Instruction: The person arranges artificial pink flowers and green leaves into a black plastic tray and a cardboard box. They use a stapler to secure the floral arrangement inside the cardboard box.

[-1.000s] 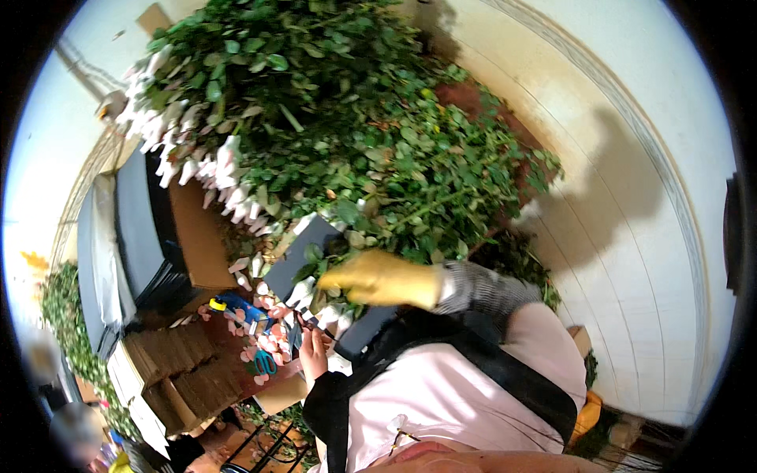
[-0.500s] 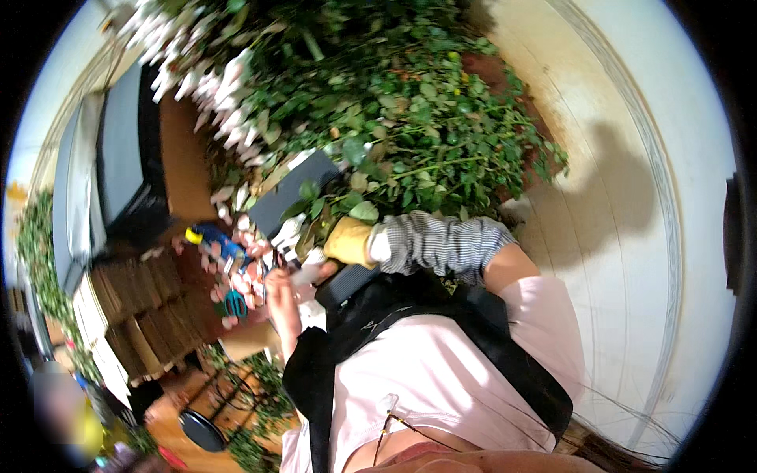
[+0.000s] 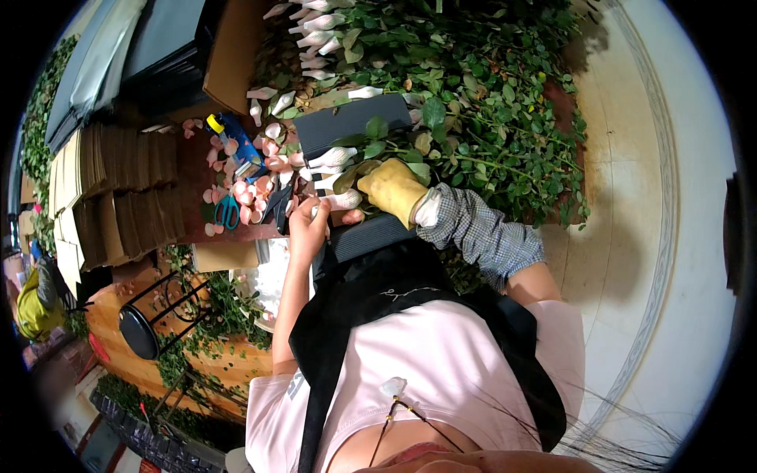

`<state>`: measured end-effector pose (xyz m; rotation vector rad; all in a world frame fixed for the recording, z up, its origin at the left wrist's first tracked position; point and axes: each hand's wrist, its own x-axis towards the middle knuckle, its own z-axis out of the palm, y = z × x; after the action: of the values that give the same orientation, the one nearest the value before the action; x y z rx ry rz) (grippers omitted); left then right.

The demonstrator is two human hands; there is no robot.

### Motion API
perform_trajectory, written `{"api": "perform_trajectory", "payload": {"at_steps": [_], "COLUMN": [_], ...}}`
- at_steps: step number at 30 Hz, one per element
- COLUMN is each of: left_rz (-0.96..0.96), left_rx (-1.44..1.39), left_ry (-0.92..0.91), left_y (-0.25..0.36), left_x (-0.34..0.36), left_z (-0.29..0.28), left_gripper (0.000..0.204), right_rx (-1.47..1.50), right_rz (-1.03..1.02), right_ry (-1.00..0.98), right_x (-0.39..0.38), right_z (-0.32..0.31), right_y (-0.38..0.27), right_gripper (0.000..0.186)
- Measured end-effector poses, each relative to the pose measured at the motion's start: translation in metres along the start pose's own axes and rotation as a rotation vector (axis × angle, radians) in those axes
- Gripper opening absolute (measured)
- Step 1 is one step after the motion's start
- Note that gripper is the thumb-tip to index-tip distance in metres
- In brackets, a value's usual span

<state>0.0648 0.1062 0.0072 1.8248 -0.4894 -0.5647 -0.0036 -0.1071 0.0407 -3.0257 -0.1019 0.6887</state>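
My left hand (image 3: pixel 309 219) is bare, its fingers closed on a rose head in white netting (image 3: pixel 344 200). My right hand (image 3: pixel 392 189), in a yellow glove and checked sleeve, curls just right of that head, among leaves and stems; what it grips is hidden. More white-netted rose heads (image 3: pixel 332 156) lie above my hands, and dark corrugated sheets (image 3: pixel 351 119) lie behind and beneath them. Pink petals (image 3: pixel 244 190) surround teal scissors (image 3: pixel 226 211), dark scissors (image 3: pixel 280 206) and a blue object with a yellow top (image 3: pixel 238 141) on the left.
A pile of leafy rose stems (image 3: pixel 497 118) covers the back right, beside a tiled wall. Left stand an open cardboard box (image 3: pixel 229 53) and stacked brown cardboard (image 3: pixel 126 189). A black stool (image 3: pixel 140 329) stands on the leaf-strewn wooden floor (image 3: pixel 114 315) below.
The view has shifted, moving the bench up and rightward in frame. My right glove has drawn in beside my left hand, whose fingers are now round a netted head.
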Motion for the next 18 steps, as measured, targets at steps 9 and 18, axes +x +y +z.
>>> {"api": "perform_trajectory", "payload": {"at_steps": [9,18], "left_rz": [0.299,-0.020], "left_rx": [0.334,-0.096], "left_ry": [0.092,0.607], "left_y": [0.008,-0.054], "left_x": [-0.002,-0.004], "left_z": [0.018,-0.073], "left_gripper": [0.023,0.017], "right_rx": [0.319,0.220], "right_rz": [-0.205,0.101], "right_ry": [0.541,0.148], "right_x": [-0.029,-0.006], "right_z": [-0.072,-0.014], "right_y": [-0.015,0.004], "right_gripper": [0.029,0.033]}}
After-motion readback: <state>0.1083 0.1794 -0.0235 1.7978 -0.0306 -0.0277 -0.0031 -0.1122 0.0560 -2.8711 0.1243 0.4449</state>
